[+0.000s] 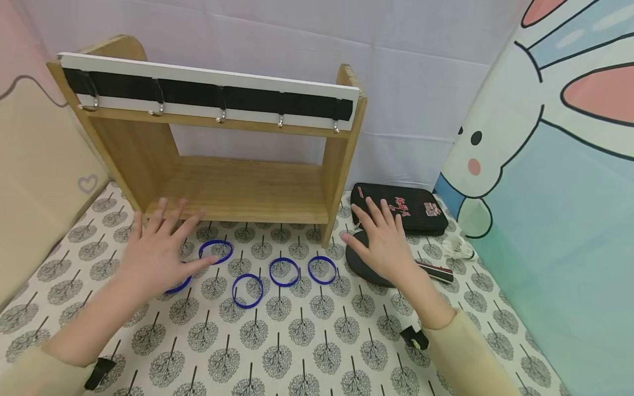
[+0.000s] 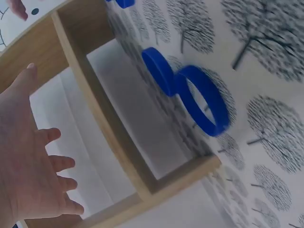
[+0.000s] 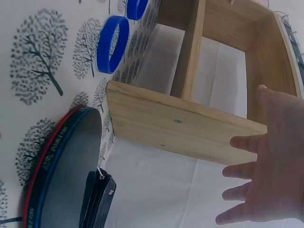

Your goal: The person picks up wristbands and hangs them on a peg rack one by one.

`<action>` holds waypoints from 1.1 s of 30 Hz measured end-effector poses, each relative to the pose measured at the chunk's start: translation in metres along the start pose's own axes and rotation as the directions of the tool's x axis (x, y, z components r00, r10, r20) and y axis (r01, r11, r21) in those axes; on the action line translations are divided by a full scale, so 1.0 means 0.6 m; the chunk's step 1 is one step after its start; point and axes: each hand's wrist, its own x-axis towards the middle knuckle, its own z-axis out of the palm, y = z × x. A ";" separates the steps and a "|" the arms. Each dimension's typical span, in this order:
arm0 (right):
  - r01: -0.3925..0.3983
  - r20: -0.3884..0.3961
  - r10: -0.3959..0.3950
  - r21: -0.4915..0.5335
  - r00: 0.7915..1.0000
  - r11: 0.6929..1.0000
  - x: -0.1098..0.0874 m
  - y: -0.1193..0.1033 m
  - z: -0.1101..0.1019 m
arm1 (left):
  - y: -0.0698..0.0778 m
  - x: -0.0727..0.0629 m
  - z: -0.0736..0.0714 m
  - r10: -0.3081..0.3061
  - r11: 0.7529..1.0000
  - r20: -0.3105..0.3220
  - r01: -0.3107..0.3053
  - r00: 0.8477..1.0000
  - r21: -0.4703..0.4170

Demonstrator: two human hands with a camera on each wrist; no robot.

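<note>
My left hand (image 1: 156, 250), fingers spread and palm down, hovers above the table on the left and holds nothing. Its thumb overlaps one of several blue rings (image 1: 216, 251) in the head view; another blue ring (image 1: 179, 286) is partly hidden under it. My right hand (image 1: 383, 242) is likewise spread and bare, over a black table tennis paddle (image 1: 364, 261) whose blade it partly covers. Between the hands lie more blue rings, a lower one (image 1: 247, 291), a middle one (image 1: 284, 272) and a right one (image 1: 322, 270). In the left wrist view, two blue rings (image 2: 202, 99) overlap.
A wooden rack (image 1: 247, 187) stands at the back, with several metal hooks (image 1: 221, 115) along its black-and-white front strip. Right of it are a black zipped case (image 1: 401, 209) and a white shuttlecock (image 1: 458, 247). A tree-patterned cloth (image 1: 277, 352) covers the table; curtains hang behind.
</note>
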 end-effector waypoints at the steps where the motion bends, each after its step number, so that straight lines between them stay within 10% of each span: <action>1: 0.001 -0.003 -0.001 0.005 1.000 1.000 0.005 0.000 -0.001 | -0.005 -0.003 -0.001 0.002 1.000 0.000 -0.002 1.000 0.002; 16: -0.025 0.026 0.019 0.300 0.999 0.954 0.083 -0.005 0.023 | -0.096 -0.045 0.039 0.070 0.997 -0.030 -0.071 0.997 -0.020; 33: 0.088 -0.223 0.094 0.685 0.970 0.723 0.109 -0.017 0.130 | -0.162 -0.028 0.098 0.188 0.932 0.040 -0.165 0.981 -0.322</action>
